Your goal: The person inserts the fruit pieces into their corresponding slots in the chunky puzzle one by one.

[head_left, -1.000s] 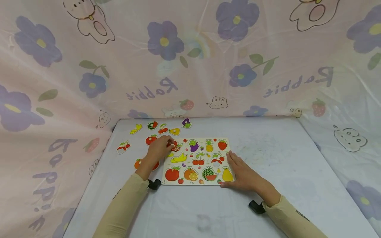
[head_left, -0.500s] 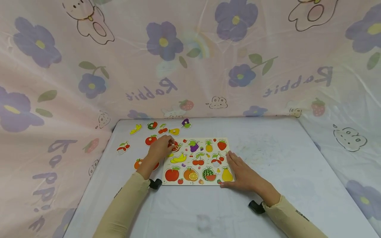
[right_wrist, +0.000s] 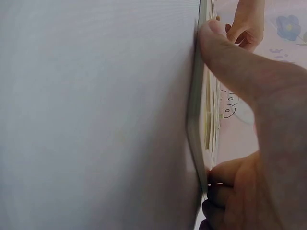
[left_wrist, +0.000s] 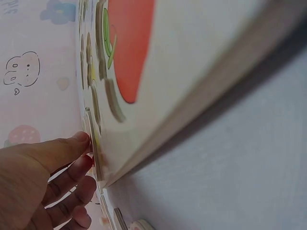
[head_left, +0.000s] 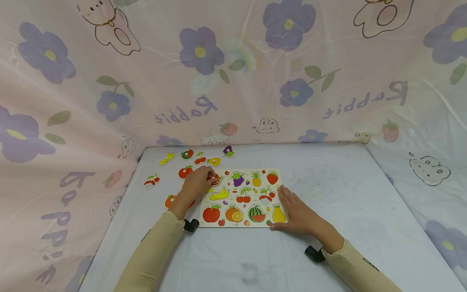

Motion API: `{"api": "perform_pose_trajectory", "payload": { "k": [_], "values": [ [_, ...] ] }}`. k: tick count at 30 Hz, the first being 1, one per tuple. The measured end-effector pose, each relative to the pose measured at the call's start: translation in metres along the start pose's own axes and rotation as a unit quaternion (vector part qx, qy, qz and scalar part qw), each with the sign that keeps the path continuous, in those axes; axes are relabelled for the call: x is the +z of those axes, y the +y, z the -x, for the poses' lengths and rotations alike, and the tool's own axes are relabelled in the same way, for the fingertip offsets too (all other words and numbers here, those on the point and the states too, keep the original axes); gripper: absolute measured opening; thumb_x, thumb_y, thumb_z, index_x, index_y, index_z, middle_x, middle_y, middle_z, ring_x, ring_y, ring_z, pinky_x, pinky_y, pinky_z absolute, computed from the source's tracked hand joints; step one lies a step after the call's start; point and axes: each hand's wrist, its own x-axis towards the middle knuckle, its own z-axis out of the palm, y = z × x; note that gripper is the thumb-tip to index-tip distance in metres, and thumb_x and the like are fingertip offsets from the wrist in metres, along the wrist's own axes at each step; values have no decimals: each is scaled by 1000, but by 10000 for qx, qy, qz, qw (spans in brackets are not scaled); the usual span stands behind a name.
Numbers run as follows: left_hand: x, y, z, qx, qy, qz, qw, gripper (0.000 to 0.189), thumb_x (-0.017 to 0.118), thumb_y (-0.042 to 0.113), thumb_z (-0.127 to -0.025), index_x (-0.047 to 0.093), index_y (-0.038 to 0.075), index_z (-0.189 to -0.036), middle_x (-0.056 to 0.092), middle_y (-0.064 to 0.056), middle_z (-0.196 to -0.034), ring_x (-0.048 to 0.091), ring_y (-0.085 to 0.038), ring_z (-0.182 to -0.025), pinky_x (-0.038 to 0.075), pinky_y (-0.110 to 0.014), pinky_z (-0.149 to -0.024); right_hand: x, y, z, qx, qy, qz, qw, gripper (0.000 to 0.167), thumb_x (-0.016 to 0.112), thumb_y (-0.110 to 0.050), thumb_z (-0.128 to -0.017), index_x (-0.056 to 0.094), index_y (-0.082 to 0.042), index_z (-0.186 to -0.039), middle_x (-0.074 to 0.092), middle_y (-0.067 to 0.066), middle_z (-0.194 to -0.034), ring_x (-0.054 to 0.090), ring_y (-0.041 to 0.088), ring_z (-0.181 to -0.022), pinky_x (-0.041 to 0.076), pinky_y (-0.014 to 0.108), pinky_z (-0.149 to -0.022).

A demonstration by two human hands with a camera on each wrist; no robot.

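Observation:
In the head view a fruit puzzle board [head_left: 230,202] lies on the table, with printed apple, orange, watermelon, pear, bananas and other fruit. At its top left corner, my left hand [head_left: 196,183] pinches a red fruit puzzle piece [head_left: 217,180] between thumb and index finger. The fingers partly cover this piece, so its exact fruit is unclear. In the left wrist view the thumb and index finger [left_wrist: 80,139] meet at the board's far corner. My right hand [head_left: 300,213] rests on the board's right side, fingers straight along that edge, thumb at the lower right corner.
Loose pieces lie left of and behind the board: bananas [head_left: 166,158], watermelon [head_left: 187,154], cherries [head_left: 200,158], pear [head_left: 213,161], grapes [head_left: 228,151], an apple-like one [head_left: 185,172], another cherry-like piece [head_left: 151,181] and an orange [head_left: 170,200]. A patterned curtain [head_left: 240,93] surrounds the table.
My left hand stays at the board's top left corner, with only a very slight shift at the red piece. The right hand and the board hold still.

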Motion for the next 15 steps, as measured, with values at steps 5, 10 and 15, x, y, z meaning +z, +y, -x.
{"api": "perform_pose_trajectory", "payload": {
  "k": [5, 10, 15],
  "values": [
    [2, -1, 0, 56, -25, -49, 10000, 22, 80, 26, -100, 72, 13, -115, 66, -1, -99, 59, -21, -89, 53, -37, -81, 0, -1, 0, 64, -48, -45, 10000, 131, 81, -72, -82, 22, 8, -166, 18, 26, -176, 21, 44, -162, 24, 59, -127],
    [0, -1, -1, 110, -54, -25, 9999, 20, 79, 25, -101, 74, 12, -115, 67, -1, -97, 59, -21, -87, 52, -36, -78, 1, -2, -1, 83, -47, -79, 9999, 131, 82, -72, -81, 22, 8, -166, 17, 26, -176, 21, 44, -162, 23, 60, -127],
    [1, -1, 0, 100, -37, -116, 9999, 21, 80, 26, -100, 74, 12, -115, 66, -1, -97, 59, -20, -87, 52, -36, -78, 1, -2, -2, 127, -72, -64, 9999, 131, 82, -72, -81, 21, 7, -167, 16, 24, -176, 20, 43, -162, 23, 59, -128]
  ]
}}
